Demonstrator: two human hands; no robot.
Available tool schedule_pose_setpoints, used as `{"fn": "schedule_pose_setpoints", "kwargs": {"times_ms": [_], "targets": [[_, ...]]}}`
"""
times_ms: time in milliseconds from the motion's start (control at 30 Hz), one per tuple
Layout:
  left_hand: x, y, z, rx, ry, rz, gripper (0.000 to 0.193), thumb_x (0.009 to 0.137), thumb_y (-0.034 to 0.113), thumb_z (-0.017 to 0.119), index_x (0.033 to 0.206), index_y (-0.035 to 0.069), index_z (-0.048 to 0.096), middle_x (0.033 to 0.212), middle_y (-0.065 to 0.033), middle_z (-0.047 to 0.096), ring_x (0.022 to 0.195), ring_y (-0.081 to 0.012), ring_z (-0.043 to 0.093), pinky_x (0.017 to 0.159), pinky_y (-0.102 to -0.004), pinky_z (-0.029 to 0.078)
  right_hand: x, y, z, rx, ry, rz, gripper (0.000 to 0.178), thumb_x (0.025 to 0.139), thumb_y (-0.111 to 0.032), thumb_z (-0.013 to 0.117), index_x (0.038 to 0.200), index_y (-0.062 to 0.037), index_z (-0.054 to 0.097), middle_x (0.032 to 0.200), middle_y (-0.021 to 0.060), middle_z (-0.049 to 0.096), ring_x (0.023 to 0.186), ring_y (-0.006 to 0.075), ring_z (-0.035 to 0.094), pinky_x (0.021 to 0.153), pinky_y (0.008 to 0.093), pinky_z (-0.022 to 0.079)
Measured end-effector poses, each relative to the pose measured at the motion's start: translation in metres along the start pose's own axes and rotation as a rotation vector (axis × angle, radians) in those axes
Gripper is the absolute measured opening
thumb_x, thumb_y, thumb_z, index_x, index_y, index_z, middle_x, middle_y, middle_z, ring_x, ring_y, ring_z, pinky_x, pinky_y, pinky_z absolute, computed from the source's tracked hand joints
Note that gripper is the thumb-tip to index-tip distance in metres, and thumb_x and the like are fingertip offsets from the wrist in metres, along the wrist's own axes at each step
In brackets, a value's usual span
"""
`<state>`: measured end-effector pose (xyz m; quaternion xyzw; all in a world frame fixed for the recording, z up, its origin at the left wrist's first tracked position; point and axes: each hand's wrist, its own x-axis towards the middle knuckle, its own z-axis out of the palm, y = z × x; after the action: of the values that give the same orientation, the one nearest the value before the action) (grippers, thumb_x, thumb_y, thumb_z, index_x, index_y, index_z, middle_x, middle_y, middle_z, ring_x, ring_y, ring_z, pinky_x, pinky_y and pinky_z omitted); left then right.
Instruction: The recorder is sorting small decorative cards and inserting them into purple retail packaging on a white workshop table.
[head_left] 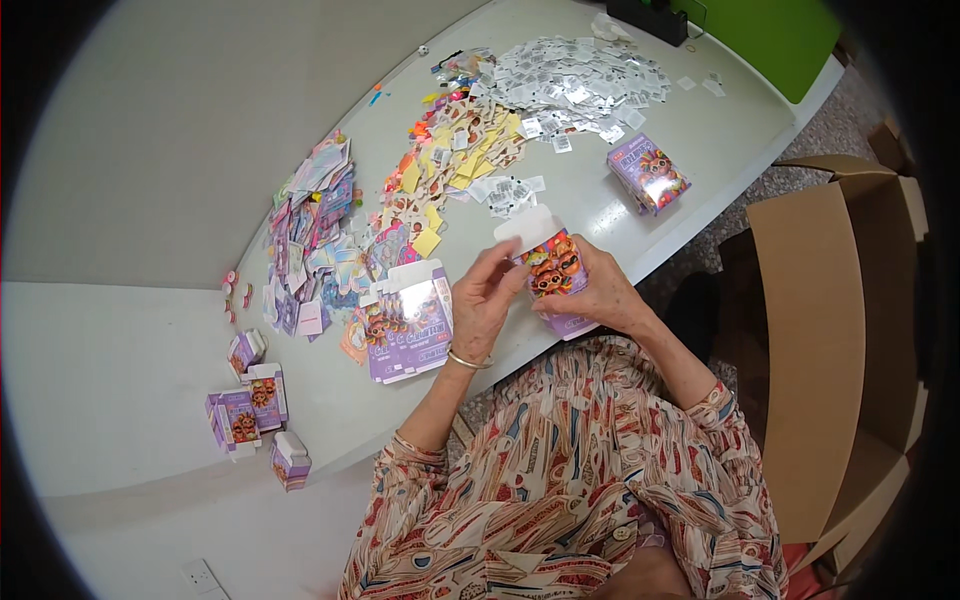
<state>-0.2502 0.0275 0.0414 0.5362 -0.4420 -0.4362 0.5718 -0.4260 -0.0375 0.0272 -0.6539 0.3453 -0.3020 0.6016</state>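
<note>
Over the table's near edge I hold a small purple carton (pixel 556 268) with colourful cartoon figures on its front and a white flap standing up at its top end. My right hand (pixel 604 290) grips it along its right side, thumb across the front. At its left edge is my left hand (pixel 488 295), thumb and fingers bent against the carton near the flap. Just left of that hand lies a fanned stack of flat, unfolded purple cartons (pixel 410 335). Inside the held carton I cannot see.
A pile of small white printed packets (pixel 575 85) covers the far table. Yellow and brown cards (pixel 460 150) and pastel sheets (pixel 318 215) lie in heaps at left. Finished-looking purple boxes (pixel 648 172) stand at right, more purple boxes (pixel 240 415) at lower left. A cardboard box (pixel 815 340) gapes beside the table.
</note>
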Motion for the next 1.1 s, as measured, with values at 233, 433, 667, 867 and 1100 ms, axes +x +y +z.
{"fn": "schedule_pose_setpoints", "kwargs": {"times_ms": [233,433,667,867,1100], "targets": [[0.011,0.003,-0.026,0.048,-0.372,-0.269,0.035,0.089,0.007,0.066,0.122,0.0,0.059,0.115,-0.0057,0.061,0.1,-0.0107,0.059,0.088,-0.0258,0.049,-0.007,0.016,-0.009,0.14,-0.152,0.007,0.063,0.063,-0.028,0.088,0.108,0.0005,0.055,0.094,0.0104,0.067,0.083,0.0177,0.064,0.078,0.032,0.051],[0.029,0.036,-0.019,-0.015,-0.685,-0.34,0.069,0.086,0.002,0.067,0.145,0.004,0.033,0.132,-0.0085,0.051,0.112,-0.0147,0.056,0.095,-0.0304,0.048,-0.013,0.0,-0.019,0.067,-0.315,0.126,0.062,0.065,-0.018,0.088,0.114,-0.0019,0.054,0.1,0.0031,0.064,0.09,0.0094,0.057,0.083,0.0268,0.048],[0.015,0.018,-0.022,0.235,-0.74,-0.244,0.066,0.091,0.009,0.063,0.148,0.009,0.031,0.125,-0.0057,0.057,0.109,-0.0128,0.054,0.092,-0.0311,0.048,-0.016,0.002,-0.02,0.081,-0.306,0.108,0.065,0.063,-0.021,0.089,0.114,-0.0019,0.054,0.099,0.0034,0.064,0.089,0.0101,0.058,0.083,0.0273,0.048],[0.011,0.029,-0.013,0.724,-0.743,-0.043,0.061,0.091,0.009,0.058,0.146,0.007,0.033,0.123,-0.0185,0.058,0.104,-0.0283,0.06,0.092,-0.0327,0.046,-0.017,0.001,-0.023,0.033,-0.28,0.066,0.063,0.064,-0.024,0.088,0.112,-0.0009,0.053,0.097,0.0062,0.064,0.087,0.0118,0.058,0.081,0.0283,0.048],[-0.009,0.019,0.014,0.691,-0.365,0.188,0.047,0.094,0.008,0.054,0.138,-0.001,0.043,0.117,-0.0168,0.062,0.1,-0.0303,0.061,0.092,-0.0323,0.047,-0.015,0.006,-0.022,-0.072,-0.156,0.065,0.059,0.063,-0.029,0.085,0.102,0.0005,0.053,0.086,0.0136,0.067,0.08,0.0217,0.065,0.075,0.0335,0.05]]}}
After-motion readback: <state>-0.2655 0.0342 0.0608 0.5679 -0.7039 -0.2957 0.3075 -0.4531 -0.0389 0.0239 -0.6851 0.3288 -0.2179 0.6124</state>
